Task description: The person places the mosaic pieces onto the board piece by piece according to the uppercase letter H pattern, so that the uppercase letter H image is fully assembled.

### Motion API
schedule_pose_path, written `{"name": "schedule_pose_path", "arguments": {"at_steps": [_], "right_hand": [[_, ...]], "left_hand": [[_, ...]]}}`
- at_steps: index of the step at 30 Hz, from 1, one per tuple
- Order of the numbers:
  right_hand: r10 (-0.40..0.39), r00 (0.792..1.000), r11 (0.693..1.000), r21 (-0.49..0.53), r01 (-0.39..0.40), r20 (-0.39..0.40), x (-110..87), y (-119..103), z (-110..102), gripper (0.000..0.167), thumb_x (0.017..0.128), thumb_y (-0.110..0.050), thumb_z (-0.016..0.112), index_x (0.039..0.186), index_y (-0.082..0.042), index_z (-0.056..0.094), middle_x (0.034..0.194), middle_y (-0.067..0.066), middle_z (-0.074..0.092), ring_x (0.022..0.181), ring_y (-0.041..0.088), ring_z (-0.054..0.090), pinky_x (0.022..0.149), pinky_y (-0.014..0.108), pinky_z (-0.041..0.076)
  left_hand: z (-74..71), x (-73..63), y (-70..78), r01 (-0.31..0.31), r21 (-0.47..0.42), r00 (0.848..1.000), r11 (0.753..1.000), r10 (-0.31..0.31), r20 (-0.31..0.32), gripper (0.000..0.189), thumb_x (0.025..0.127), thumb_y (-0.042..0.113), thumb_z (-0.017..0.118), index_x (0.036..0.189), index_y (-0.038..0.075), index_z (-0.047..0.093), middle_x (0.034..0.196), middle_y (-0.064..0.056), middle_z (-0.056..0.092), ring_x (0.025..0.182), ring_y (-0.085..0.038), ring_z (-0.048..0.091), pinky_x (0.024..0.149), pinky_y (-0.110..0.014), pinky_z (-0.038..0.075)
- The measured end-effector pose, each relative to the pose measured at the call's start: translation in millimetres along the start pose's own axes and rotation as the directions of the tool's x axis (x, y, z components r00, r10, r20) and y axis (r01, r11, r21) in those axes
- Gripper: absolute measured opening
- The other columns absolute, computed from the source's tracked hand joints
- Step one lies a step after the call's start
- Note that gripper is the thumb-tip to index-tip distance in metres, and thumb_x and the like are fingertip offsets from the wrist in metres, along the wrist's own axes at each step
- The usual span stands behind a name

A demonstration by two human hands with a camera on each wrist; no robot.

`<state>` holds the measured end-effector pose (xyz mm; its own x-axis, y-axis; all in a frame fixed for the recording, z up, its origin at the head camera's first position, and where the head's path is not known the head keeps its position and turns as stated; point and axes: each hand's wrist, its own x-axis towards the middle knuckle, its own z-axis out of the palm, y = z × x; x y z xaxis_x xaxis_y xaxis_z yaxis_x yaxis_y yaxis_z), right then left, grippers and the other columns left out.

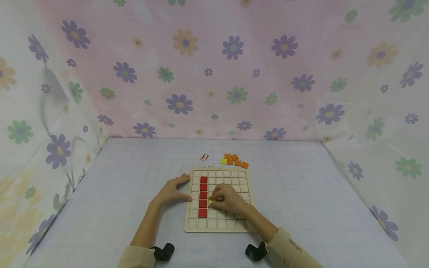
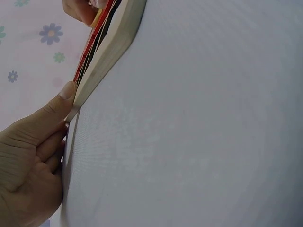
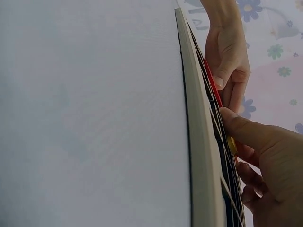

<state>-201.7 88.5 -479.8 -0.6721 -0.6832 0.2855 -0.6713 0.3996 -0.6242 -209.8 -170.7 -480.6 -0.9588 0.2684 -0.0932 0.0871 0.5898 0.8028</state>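
On a pale counter [image 1: 301, 193], a right hand [image 1: 229, 199] pinches a yellow tile [image 1: 210, 202] at a wooden grid board [image 1: 202, 230], beside five red tiles [image 1: 203, 195], that column apparently done; the left hand [image 1: 171, 191], fingers relaxed, touches the board, with orange tiles [image 1: 238, 163] and a second yellow tile [image 1: 223, 161] unplaced beyond

Head view: high, near side, facing far and down
Wrist views: close, low, facing far
Wrist-view overlap: board [image 1: 221, 230] and red tiles [image 1: 203, 195]
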Motion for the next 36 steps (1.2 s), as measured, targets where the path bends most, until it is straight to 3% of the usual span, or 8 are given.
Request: {"name": "schedule_pose_path", "arguments": {"at_steps": [3, 13, 24, 36], "right_hand": [[0.002, 0.999, 1.000, -0.013, -0.002, -0.032, -1.1, 2, 0, 0.019, 0.075, -0.021, 0.080, 0.087, -0.007, 0.077, 0.086, -0.001, 0.066, 0.083, 0.010, 0.056, 0.074, 0.023, 0.049], [0.058, 0.996, 0.995, 0.081, -0.053, -0.061, -4.1, 10, 1, 0.022, 0.071, -0.024, 0.083, 0.084, -0.008, 0.075, 0.085, -0.001, 0.062, 0.077, 0.010, 0.054, 0.064, 0.020, 0.045], [-0.035, 0.997, 0.996, 0.079, 0.041, -0.069, -2.0, 11, 3, 0.019, 0.069, -0.024, 0.083, 0.078, -0.009, 0.075, 0.075, -0.003, 0.067, 0.073, 0.008, 0.054, 0.066, 0.021, 0.044], [-0.001, 1.000, 1.000, 0.012, 0.001, -0.026, -3.7, 6, 5, 0.026, 0.075, -0.029, 0.078, 0.093, -0.009, 0.076, 0.083, -0.004, 0.066, 0.077, 0.009, 0.052, 0.067, 0.020, 0.040]], "left_hand": [[0.3, -0.1, 0.3, 0.004, -0.002, 1.000, 1.000, -0.004, -0.001, 0.088, 0.061, 0.027, 0.088, 0.137, 0.006, 0.049, 0.147, -0.011, 0.038, 0.141, -0.034, 0.022, 0.113, -0.055, 0.014], [0.3, -0.1, 3.0, 0.007, 0.008, 1.000, 1.000, -0.007, 0.001, 0.089, 0.061, 0.028, 0.088, 0.137, 0.007, 0.049, 0.148, -0.011, 0.037, 0.141, -0.034, 0.022, 0.114, -0.056, 0.011], [0.0, 0.8, 1.8, 0.008, 0.019, 1.000, 1.000, -0.008, 0.003, 0.087, 0.062, 0.028, 0.087, 0.137, 0.007, 0.049, 0.147, -0.010, 0.038, 0.141, -0.034, 0.022, 0.114, -0.055, 0.011], [0.7, 1.5, -0.6, 0.016, 0.019, 1.000, 1.000, -0.016, -0.001, 0.087, 0.061, 0.029, 0.087, 0.137, 0.007, 0.049, 0.147, -0.010, 0.039, 0.141, -0.033, 0.022, 0.114, -0.057, 0.009]]}}
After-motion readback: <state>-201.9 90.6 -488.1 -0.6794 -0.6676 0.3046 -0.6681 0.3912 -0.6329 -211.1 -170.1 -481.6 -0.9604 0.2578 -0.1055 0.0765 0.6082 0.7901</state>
